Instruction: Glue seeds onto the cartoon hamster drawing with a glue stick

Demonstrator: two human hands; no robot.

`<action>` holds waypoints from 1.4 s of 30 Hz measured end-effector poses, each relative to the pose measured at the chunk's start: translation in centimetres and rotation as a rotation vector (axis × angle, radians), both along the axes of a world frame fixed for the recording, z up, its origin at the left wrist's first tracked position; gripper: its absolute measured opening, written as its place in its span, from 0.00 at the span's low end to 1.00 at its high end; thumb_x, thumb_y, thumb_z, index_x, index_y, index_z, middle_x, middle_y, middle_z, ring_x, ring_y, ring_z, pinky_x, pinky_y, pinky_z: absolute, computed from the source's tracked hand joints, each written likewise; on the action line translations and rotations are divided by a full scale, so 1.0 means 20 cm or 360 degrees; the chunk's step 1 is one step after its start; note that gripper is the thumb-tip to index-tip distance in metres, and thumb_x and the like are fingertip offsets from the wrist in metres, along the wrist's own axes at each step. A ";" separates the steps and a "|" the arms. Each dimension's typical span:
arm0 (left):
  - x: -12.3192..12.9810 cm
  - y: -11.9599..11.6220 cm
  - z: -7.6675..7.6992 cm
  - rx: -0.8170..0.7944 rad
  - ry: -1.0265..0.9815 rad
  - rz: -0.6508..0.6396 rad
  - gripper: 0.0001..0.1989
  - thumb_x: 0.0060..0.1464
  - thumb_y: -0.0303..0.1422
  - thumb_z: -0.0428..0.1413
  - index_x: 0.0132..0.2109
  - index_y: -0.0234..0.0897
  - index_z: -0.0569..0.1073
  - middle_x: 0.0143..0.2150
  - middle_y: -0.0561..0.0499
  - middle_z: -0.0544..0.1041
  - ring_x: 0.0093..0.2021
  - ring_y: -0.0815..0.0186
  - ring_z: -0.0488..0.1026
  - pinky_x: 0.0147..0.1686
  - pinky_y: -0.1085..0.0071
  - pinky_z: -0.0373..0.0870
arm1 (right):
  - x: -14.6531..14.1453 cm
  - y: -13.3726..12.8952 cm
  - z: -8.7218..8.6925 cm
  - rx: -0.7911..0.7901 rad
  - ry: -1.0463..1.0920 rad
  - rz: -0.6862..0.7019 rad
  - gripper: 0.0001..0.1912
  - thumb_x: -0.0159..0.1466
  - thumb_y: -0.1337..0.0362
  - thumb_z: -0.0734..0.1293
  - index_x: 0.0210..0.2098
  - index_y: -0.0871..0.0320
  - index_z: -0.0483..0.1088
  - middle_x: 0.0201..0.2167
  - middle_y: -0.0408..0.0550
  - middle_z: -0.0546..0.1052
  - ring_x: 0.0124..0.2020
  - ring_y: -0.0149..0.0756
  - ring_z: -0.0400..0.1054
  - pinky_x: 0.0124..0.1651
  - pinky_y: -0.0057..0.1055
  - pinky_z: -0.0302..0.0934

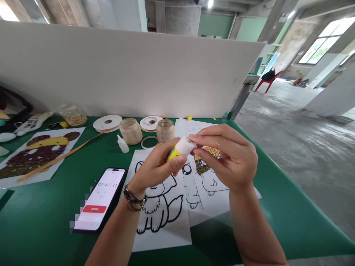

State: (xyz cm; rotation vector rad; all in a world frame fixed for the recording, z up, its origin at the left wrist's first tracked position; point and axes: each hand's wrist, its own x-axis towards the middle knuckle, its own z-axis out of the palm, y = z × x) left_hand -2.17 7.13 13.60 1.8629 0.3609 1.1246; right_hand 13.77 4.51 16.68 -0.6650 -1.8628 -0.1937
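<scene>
My left hand [159, 162] is wrapped round a glue bottle [184, 146] with a white top and a yellow label, tilted up to the right. The fingers of my right hand [229, 155] are pinched at the bottle's tip, which they partly hide. Beneath my hands lies a sheet with a black line drawing of a fox-like animal [158, 210]. To its right, partly under it and my right hand, is another drawing [215, 181], its upper part covered with yellow and greenish grains.
A phone [101, 195] showing a timer lies left of the sheets. Behind are two jars [131, 131], white reels [107, 123], a small white dropper bottle [122, 144] and a tape ring [149, 142]. A finished-looking seed picture [41, 151] lies left, crossed by a wooden strip [66, 153]. A white partition [124, 70] stands behind.
</scene>
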 end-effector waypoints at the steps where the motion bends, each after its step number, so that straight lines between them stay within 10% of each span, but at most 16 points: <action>1: 0.00 0.00 0.00 0.0008 -0.0007 0.0006 0.13 0.55 0.43 0.48 0.34 0.38 0.65 0.18 0.57 0.62 0.15 0.74 0.57 0.12 0.77 0.54 | 0.00 0.00 0.00 0.0008 0.0009 -0.0004 0.10 0.56 0.70 0.66 0.37 0.53 0.72 0.31 0.42 0.73 0.33 0.28 0.68 0.34 0.27 0.66; 10: 0.00 -0.01 -0.01 0.0213 0.0034 0.0158 0.13 0.56 0.43 0.46 0.34 0.38 0.64 0.18 0.57 0.61 0.16 0.73 0.56 0.14 0.75 0.53 | -0.01 -0.02 -0.01 0.0085 0.0084 -0.0040 0.10 0.55 0.71 0.67 0.36 0.52 0.72 0.31 0.42 0.73 0.31 0.29 0.69 0.31 0.29 0.67; 27: 0.02 -0.04 0.05 0.0915 0.0552 0.1373 0.11 0.55 0.39 0.47 0.35 0.36 0.65 0.17 0.58 0.65 0.17 0.71 0.64 0.16 0.77 0.56 | -0.09 -0.01 -0.04 -0.0072 0.0419 -0.0167 0.10 0.54 0.74 0.66 0.33 0.54 0.72 0.31 0.43 0.73 0.29 0.29 0.68 0.32 0.31 0.68; 35: 0.01 -0.04 0.06 0.0945 0.0531 0.1491 0.10 0.54 0.38 0.48 0.33 0.36 0.65 0.19 0.58 0.66 0.18 0.72 0.65 0.16 0.77 0.54 | -0.09 -0.01 -0.03 -0.0678 0.0874 0.0333 0.10 0.55 0.74 0.64 0.33 0.56 0.73 0.31 0.40 0.72 0.29 0.23 0.67 0.35 0.23 0.69; 42: 0.02 -0.05 0.06 0.0882 0.0521 0.1399 0.09 0.54 0.38 0.48 0.35 0.37 0.64 0.21 0.57 0.69 0.20 0.72 0.67 0.16 0.78 0.56 | -0.09 -0.03 -0.03 -0.0629 0.0819 0.0201 0.08 0.55 0.73 0.66 0.32 0.56 0.72 0.30 0.40 0.72 0.29 0.22 0.67 0.32 0.20 0.68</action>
